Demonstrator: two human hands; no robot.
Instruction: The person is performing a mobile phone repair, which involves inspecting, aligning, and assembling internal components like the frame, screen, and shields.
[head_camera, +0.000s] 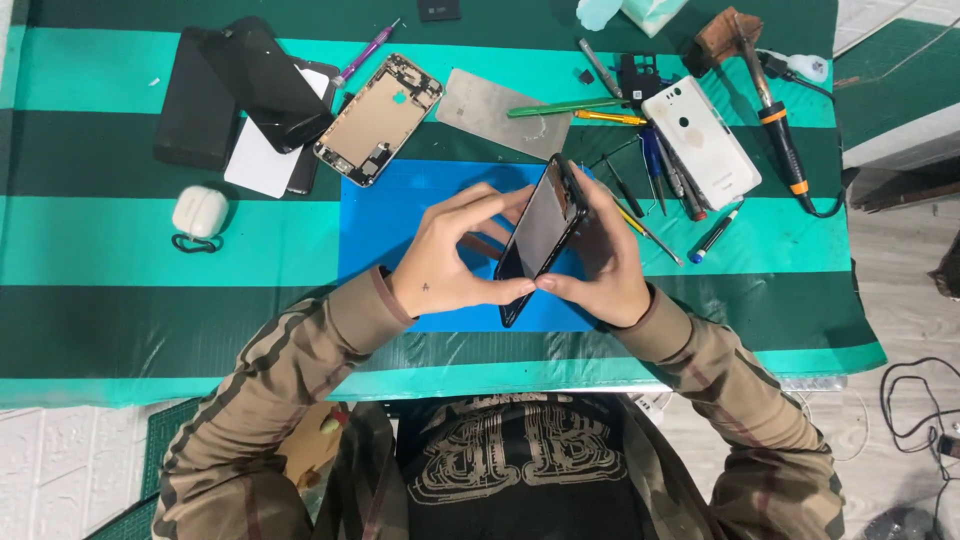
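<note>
While both hands are up off the blue mat (400, 215), the dark phone (540, 235) sits between them, tilted on edge with its long side running from the fingertips down toward the wrists. The left hand (450, 265) has its fingers curled over the near edge, thumb and forefinger pinching the lower part of the frame; the right hand (605, 265) cups the back, its thumb meeting the left thumb at the lower edge and its fingers wrapped round the far side. Neither hand is spread flat; both are closed on the phone, though I cannot tell how hard they press.

What worries me is that grip. It looks as if the panel is being worked at the edges, and pressure from the thumbs at one spot could crack the glass or bend the thin frame. Held clear of the mat, a slip of the fingertips would drop it onto the striped green cloth (120, 240), or worse, onto the pile of screwdrivers and tweezers (660, 180) just beyond the right fingers.

Further past those fingers lies a white phone back (700, 140) and a soldering iron (780, 130) with an orange-banded handle; a sleeve swinging that way could drag its cord. Beyond the left fingers are a gold phone chassis (380, 118), a black screen (265, 80) and a small white earbud case (200, 212), well apart from the hands.
</note>
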